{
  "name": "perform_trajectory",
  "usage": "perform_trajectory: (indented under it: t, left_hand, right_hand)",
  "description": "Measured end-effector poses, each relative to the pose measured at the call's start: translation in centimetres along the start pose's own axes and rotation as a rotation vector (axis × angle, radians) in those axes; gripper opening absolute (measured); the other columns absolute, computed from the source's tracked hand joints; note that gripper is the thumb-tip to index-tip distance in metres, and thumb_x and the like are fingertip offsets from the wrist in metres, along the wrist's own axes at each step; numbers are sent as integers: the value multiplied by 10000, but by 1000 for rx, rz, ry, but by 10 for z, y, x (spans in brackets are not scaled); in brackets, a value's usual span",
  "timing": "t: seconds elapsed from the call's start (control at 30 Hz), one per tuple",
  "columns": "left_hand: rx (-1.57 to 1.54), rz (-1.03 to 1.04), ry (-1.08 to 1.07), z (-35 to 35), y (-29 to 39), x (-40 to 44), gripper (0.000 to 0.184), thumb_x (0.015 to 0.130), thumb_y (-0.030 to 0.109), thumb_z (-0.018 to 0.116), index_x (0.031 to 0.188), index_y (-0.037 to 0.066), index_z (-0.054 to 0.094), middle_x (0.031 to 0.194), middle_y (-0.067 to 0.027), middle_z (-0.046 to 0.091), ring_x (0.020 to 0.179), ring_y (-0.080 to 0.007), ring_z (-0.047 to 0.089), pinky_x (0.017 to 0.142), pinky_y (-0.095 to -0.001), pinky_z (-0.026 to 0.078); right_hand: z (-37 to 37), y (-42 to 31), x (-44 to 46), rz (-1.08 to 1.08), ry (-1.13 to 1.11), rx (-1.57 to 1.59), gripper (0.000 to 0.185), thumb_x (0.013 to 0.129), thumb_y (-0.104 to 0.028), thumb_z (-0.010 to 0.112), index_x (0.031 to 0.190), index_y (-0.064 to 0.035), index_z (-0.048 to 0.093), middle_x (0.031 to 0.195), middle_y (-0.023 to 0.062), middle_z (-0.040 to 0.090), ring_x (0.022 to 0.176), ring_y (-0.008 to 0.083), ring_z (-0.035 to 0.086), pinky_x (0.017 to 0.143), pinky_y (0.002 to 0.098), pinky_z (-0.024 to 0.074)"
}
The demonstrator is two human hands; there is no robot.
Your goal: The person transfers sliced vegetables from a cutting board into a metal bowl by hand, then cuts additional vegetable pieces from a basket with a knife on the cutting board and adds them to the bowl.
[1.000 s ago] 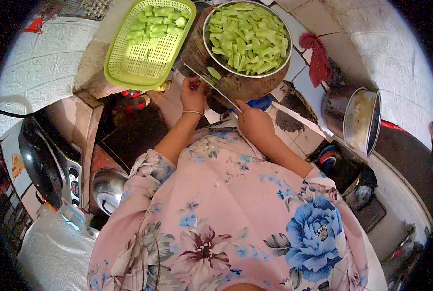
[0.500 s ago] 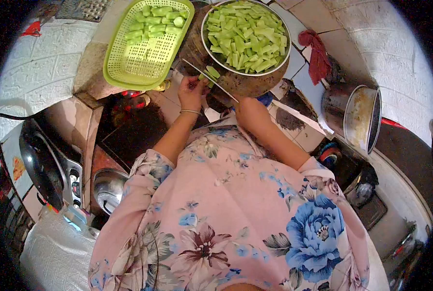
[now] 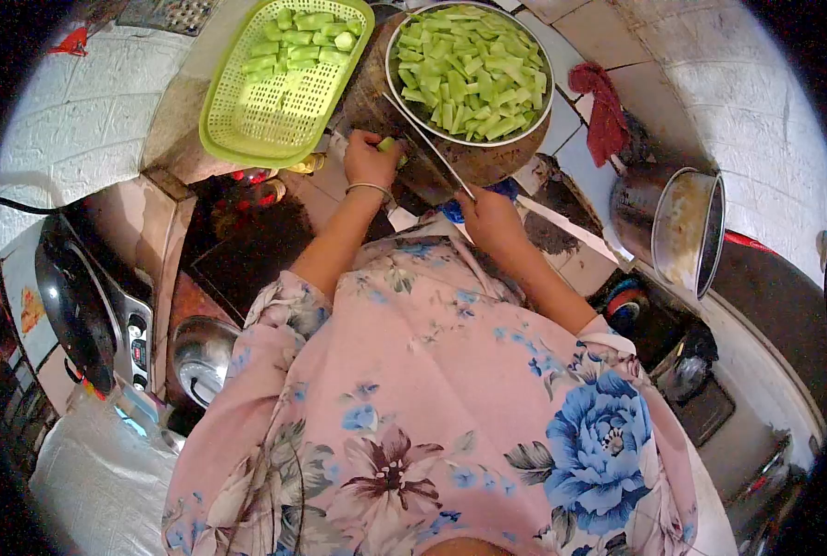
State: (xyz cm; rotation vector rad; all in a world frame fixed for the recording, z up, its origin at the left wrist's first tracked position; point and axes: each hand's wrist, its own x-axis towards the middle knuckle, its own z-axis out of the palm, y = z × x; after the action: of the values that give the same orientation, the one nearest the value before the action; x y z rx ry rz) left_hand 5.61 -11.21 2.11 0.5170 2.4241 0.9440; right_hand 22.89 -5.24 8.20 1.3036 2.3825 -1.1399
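Knife (image 3: 443, 165) in right grip (image 3: 492, 221) (near bowl (image 3: 489, 145))

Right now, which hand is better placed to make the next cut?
Likely the right hand: it grips the knife, whose blade appears over the chopping block. The left hand holds a green piece, so it seems better suited to steadying.

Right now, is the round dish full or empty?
Full: the round dish holds a pile of cut green pieces spreading nearly to its rim, hiding its bottom.
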Motion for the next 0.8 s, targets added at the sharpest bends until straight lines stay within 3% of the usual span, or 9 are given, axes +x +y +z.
perform_trajectory:
  t: [0.1, 0.17, 0.27, 0.53, 0.67, 0.73, 0.8]
  left_hand:
    - [-86, -2, 13, 5, -8, 1, 337, 637, 187, 709, 844, 29, 495, 661, -106, 552, 504, -217, 545, 505, -325, 462]
    - [-370, -141, -20, 4, -10, -5, 328, 641, 190, 708, 850, 26, 516, 665, -98, 564, 554, -197, 559, 540, -304, 469]
    - [-208, 14, 22, 12, -22, 0, 315, 635, 180, 706, 838, 20, 525, 680, -93, 568, 602, -193, 565, 576, -298, 466]
    - [-104, -30, 20, 12, -13, 1, 320, 616, 158, 703, 836, 18, 518, 682, -94, 570, 622, -214, 563, 597, -318, 461]
    - [-72, -20, 27, 15, -14, 3, 331, 610, 169, 705, 832, 19, 511, 682, -101, 572, 625, -227, 567, 596, -322, 462]
    - [-69, -32, 24, 15, -11, 1, 337, 606, 177, 705, 831, 18, 511, 683, -103, 574, 627, -228, 569, 597, -325, 462]
    - [-66, -43, 22, 15, -9, 2, 342, 603, 184, 706, 829, 17, 511, 685, -105, 575, 630, -230, 570, 599, -327, 463]
  right_hand:
    - [0, 0, -3, -26, 9, 26, 272, 844, -258, 474, 887, -12, 583, 703, 239, 568, 664, 402, 551, 600, 463, 435]
    - [2, -2, -4, -44, 8, 55, 269, 844, -255, 473, 891, -14, 585, 702, 241, 568, 661, 400, 553, 599, 464, 436]
    - [1, -3, -5, -74, 5, 28, 266, 845, -249, 469, 921, -25, 589, 710, 240, 573, 665, 397, 557, 602, 461, 440]
    - [-2, -11, -8, -39, -27, -20, 280, 843, -238, 465, 1006, -41, 579, 718, 245, 574, 680, 398, 560, 619, 459, 445]
    - [-2, -12, 1, -26, -60, -24, 275, 843, -233, 462, 991, -32, 578, 733, 247, 574, 687, 404, 556, 630, 463, 444]
    - [0, -10, 13, 53, -183, -192, 265, 841, -222, 459, 967, -21, 578, 753, 252, 572, 696, 409, 552, 644, 469, 440]
    - [9, -3, 17, 37, -141, -161, 260, 839, -219, 458, 957, -21, 579, 755, 253, 571, 699, 410, 552, 644, 473, 438]
